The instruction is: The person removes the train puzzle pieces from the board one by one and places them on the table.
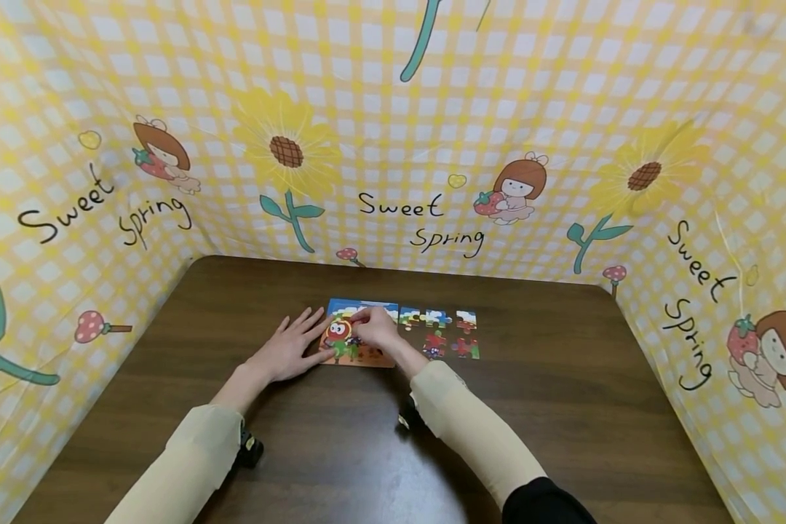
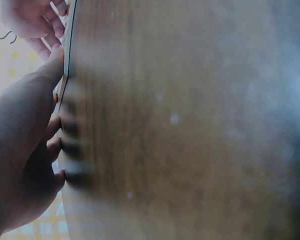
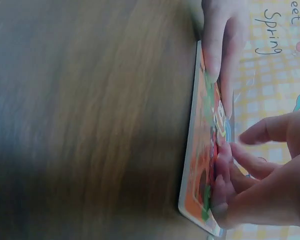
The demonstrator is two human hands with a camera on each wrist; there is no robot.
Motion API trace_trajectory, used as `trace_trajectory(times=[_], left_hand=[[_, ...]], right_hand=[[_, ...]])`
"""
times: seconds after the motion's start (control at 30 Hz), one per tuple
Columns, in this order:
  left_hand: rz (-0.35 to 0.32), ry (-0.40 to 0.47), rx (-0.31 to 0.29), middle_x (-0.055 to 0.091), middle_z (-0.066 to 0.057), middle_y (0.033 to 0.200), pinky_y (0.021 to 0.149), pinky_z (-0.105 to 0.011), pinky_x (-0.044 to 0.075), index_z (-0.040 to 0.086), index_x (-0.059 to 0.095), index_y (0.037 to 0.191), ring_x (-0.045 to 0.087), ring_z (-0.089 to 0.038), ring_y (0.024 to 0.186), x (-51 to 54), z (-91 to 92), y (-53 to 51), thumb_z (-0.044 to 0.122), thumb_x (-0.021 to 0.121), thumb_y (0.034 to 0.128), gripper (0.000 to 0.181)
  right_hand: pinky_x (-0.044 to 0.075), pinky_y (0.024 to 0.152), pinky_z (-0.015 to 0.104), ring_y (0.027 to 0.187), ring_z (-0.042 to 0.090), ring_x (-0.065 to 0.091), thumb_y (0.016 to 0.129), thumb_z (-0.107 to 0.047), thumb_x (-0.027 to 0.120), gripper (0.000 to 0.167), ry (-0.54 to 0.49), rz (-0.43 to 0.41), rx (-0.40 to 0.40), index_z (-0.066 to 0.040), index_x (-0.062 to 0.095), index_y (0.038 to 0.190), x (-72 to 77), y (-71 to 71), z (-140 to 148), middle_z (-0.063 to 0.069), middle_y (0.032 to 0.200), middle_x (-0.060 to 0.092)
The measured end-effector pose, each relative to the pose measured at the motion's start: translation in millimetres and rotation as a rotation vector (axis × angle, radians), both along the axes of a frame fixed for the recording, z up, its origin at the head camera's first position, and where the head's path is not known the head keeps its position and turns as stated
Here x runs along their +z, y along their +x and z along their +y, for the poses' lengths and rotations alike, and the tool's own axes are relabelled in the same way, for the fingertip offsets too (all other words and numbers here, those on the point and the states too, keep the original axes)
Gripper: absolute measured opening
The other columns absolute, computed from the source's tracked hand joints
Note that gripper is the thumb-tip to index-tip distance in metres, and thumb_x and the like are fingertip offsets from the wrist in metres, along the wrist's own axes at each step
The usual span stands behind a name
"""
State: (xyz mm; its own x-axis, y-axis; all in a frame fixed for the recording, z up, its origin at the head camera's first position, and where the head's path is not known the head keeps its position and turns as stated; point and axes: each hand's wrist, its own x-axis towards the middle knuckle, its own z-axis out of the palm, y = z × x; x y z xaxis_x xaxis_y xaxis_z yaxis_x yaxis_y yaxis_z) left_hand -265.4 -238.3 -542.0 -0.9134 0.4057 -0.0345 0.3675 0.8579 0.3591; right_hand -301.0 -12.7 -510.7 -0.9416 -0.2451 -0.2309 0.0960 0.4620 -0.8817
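Observation:
A jigsaw puzzle board point(image 1: 375, 359) with a red cartoon figure on an orange and green ground lies on the wooden table. My left hand point(image 1: 291, 349) is spread over its left edge, thumb and fingertips touching it. My right hand point(image 1: 375, 327) is bent over the board's middle, fingertips on the picture. In the right wrist view, the fingers of the right hand point(image 3: 270, 185) rest on the board surface point(image 3: 194, 185); whether a puzzle piece is between them is hidden. Loose puzzle pieces point(image 1: 434, 343) lie right of the board.
More loose pieces, among them a blue and white one point(image 1: 466, 320), lie in rough rows beyond the right forearm. The brown table point(image 1: 537, 378) is bounded at the back and sides by a yellow checked cloth point(image 1: 393, 145). A black wrist device point(image 1: 250, 450) sits below the left sleeve.

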Motion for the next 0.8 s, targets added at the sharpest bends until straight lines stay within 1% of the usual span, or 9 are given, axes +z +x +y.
trace_trajectory(times=[0.13,0.27,0.37,0.43,0.53,0.63,0.73,0.8], left_hand=[[0.0,-0.004,-0.001,0.026,-0.019,0.182,0.132,-0.079,0.014,0.018,0.033,0.175,0.019,-0.049,0.17,-0.5,-0.9,0.9,0.059,0.06,0.1095,0.082],[0.002,-0.004,-0.002,0.026,-0.019,0.183,0.132,-0.079,0.014,0.017,0.033,0.175,0.019,-0.049,0.17,0.2,0.1,1.8,0.059,0.06,0.1094,0.082],[0.005,0.002,0.003,0.025,-0.019,0.183,0.133,-0.078,0.013,0.016,0.034,0.175,0.019,-0.048,0.17,0.6,0.7,2.5,0.058,0.061,0.109,0.082],[0.008,0.005,0.006,0.025,-0.019,0.183,0.133,-0.078,0.013,0.016,0.034,0.174,0.019,-0.048,0.17,0.7,0.9,2.6,0.058,0.062,0.1089,0.083],[0.01,0.006,0.007,0.026,-0.019,0.183,0.133,-0.078,0.013,0.016,0.034,0.174,0.019,-0.049,0.17,0.6,1.2,2.5,0.058,0.061,0.109,0.082],[0.011,-0.001,0.005,0.026,-0.019,0.182,0.133,-0.078,0.014,0.015,0.034,0.174,0.02,-0.048,0.17,0.1,1.4,2.4,0.058,0.061,0.1088,0.083],[0.013,-0.006,0.004,0.026,-0.019,0.182,0.133,-0.078,0.014,0.015,0.034,0.174,0.02,-0.049,0.17,-0.6,1.5,2.4,0.058,0.062,0.1087,0.083],[0.013,-0.009,0.004,0.026,-0.019,0.182,0.133,-0.078,0.015,0.015,0.034,0.174,0.02,-0.048,0.17,-0.9,1.4,2.3,0.058,0.062,0.1087,0.083]], right_hand=[[0.052,0.071,0.026,0.09,0.019,0.064,0.102,0.002,0.071,0.039,-0.011,0.008,0.033,0.005,0.07,0.14,-2.7,-2.0,1.6,0.02,0.119,0.074],[0.048,0.07,0.022,0.086,0.015,0.059,0.097,0.005,0.074,0.036,0.006,0.061,0.06,0.003,0.076,0.133,-6.3,-2.9,2.8,0.018,0.11,0.075],[0.045,0.068,0.022,0.086,0.014,0.06,0.095,0.007,0.073,0.037,-0.005,0.094,0.07,-0.001,0.079,0.131,-7.5,-1.9,3.6,0.018,0.111,0.076],[0.045,0.068,0.022,0.088,0.016,0.064,0.095,0.008,0.072,0.038,-0.022,0.11,0.069,-0.002,0.079,0.131,-7.8,-1.2,4.3,0.019,0.112,0.077],[0.047,0.068,0.024,0.09,0.022,0.07,0.096,0.007,0.072,0.037,-0.019,0.145,0.078,-0.003,0.078,0.131,-8.5,0.0,4.6,0.021,0.113,0.078],[0.049,0.071,0.025,0.089,0.024,0.073,0.098,0.004,0.075,0.035,0.021,0.193,0.095,-0.003,0.077,0.132,-11.1,1.0,3.6,0.019,0.109,0.08],[0.052,0.072,0.026,0.086,0.023,0.075,0.098,0.001,0.078,0.035,0.053,0.239,0.107,-0.003,0.076,0.132,-14.2,1.3,2.1,0.017,0.104,0.081],[0.054,0.071,0.026,0.086,0.023,0.076,0.097,-0.001,0.08,0.036,0.053,0.249,0.11,-0.002,0.076,0.133,-14.9,1.8,1.5,0.017,0.103,0.082]])
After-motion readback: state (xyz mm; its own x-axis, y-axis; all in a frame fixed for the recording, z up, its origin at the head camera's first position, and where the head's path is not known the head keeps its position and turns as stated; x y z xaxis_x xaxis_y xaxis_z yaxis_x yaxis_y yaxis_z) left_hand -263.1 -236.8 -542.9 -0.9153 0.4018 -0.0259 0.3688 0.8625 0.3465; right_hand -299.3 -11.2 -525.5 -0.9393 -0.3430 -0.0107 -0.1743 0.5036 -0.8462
